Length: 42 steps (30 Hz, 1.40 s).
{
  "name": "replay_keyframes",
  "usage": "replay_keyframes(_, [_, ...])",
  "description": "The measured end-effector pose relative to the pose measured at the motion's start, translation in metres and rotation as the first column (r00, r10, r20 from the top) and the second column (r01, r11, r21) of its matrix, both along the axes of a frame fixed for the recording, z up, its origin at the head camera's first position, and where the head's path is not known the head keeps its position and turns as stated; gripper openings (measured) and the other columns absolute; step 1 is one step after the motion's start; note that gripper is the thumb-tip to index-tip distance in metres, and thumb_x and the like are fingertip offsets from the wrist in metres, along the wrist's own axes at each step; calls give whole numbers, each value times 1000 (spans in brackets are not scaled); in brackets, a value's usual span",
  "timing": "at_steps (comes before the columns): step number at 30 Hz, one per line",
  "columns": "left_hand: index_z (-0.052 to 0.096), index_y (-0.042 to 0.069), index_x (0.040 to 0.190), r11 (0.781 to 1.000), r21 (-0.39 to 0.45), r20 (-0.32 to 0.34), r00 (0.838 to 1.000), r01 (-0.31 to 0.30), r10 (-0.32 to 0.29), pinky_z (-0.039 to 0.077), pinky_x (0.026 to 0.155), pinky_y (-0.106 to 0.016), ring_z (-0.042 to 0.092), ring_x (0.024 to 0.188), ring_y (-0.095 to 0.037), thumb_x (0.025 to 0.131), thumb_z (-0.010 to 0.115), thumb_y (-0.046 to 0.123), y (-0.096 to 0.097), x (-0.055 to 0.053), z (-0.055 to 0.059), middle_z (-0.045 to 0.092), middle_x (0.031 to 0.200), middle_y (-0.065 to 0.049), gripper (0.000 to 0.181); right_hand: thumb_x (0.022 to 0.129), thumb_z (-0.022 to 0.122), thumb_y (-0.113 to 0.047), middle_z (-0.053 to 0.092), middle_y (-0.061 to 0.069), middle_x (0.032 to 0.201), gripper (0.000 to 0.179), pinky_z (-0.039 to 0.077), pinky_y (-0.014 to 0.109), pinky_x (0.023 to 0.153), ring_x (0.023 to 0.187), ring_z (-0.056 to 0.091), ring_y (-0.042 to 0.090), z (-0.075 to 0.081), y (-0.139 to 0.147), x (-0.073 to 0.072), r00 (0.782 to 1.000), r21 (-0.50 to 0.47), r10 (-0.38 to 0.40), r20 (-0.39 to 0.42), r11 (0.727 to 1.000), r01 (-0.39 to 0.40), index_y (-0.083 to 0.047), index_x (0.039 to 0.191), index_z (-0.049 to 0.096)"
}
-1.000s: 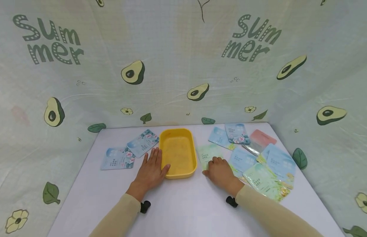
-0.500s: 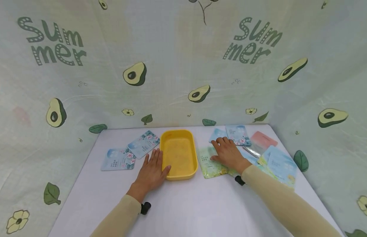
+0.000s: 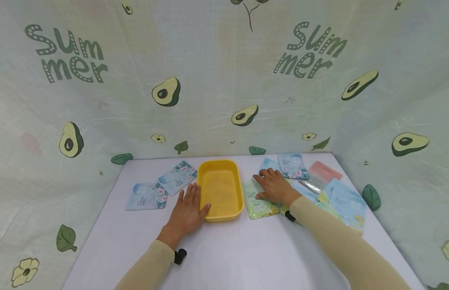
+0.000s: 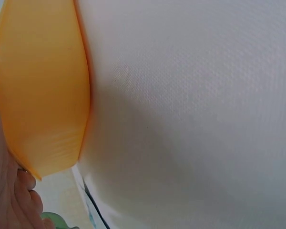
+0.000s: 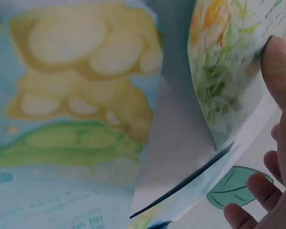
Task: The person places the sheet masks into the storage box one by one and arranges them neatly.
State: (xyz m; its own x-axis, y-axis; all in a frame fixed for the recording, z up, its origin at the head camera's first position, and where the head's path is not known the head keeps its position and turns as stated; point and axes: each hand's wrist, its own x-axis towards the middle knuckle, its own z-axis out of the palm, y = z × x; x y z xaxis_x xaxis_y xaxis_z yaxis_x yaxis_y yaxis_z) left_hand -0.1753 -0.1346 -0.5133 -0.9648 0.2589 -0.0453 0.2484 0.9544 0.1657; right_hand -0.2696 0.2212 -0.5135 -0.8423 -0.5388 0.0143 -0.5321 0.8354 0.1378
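My left hand [image 3: 186, 211] lies along the left side of a yellow plastic tray [image 3: 220, 189], fingers straight and thumb at the rim. The left wrist view shows the outer wall of this tray [image 4: 43, 86]. To its right, my right hand [image 3: 275, 186] reaches over a green sachet packet [image 3: 262, 207], palm down with fingers slightly bent. In the right wrist view the thumb [image 5: 279, 67] appears against the green packet [image 5: 219, 86]; whether it presses is unclear. Beyond those fingers lies a pale blue packet [image 3: 269, 163], partly hidden.
Blue floral packets [image 3: 146, 196] lie left of the tray, and another floral packet [image 3: 293, 166] is at the back right. A pink and silver packet [image 3: 323, 172] and blue packets [image 3: 349, 205] spread along the right. Behind the white table [image 3: 224, 257] hangs a printed cloth [image 3: 202, 60].
My right hand has moved from the green packet's lower part toward the back, then slightly left, uncovering more of that packet. My left hand stays at the tray.
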Motion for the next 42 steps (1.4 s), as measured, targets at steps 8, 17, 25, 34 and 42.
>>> replay_keyframes(8, [11,-1,168,1000,10,-10,1000,11,-11,9,133,-55,7,165,-34,110,33,60,0,1,-3,10,177,-19,87,96,69,-61,54,12,147,68,47,55,101,122,50,34,4,0,1,997,24,29,78,999,-31,-18,147,62])
replay_keyframes(17, [10,-1,168,1000,14,-9,1000,10,-10,7,134,-54,7,165,-33,110,33,60,1,2,0,10,177,-18,87,97,67,-62,52,15,147,73,47,55,100,121,49,36,7,2,1,991,17,-11,130,1000,8,-12,149,58])
replay_keyframes(25, [11,0,168,1000,13,-12,1000,7,-7,8,134,-54,8,165,-33,110,34,60,1,1,-1,11,177,-18,87,95,71,-59,50,18,147,68,46,55,99,119,47,36,8,2,-3,983,-33,-4,181,999,10,-7,139,61])
replay_keyframes(34, [12,-1,168,1000,20,-19,1000,1,-1,8,134,-54,8,165,-33,110,34,60,-1,1,-3,11,177,-18,87,92,74,-61,48,20,144,72,46,55,98,117,46,37,11,-1,-6,974,-44,-43,223,998,55,-6,137,60])
replay_keyframes(42, [11,-1,168,999,36,-5,1000,-8,9,7,134,-54,7,165,-33,110,33,60,-1,3,-1,11,177,-18,87,84,81,-64,51,20,137,69,45,55,95,117,47,39,0,-1,-1,996,-120,-44,72,991,53,-10,122,60])
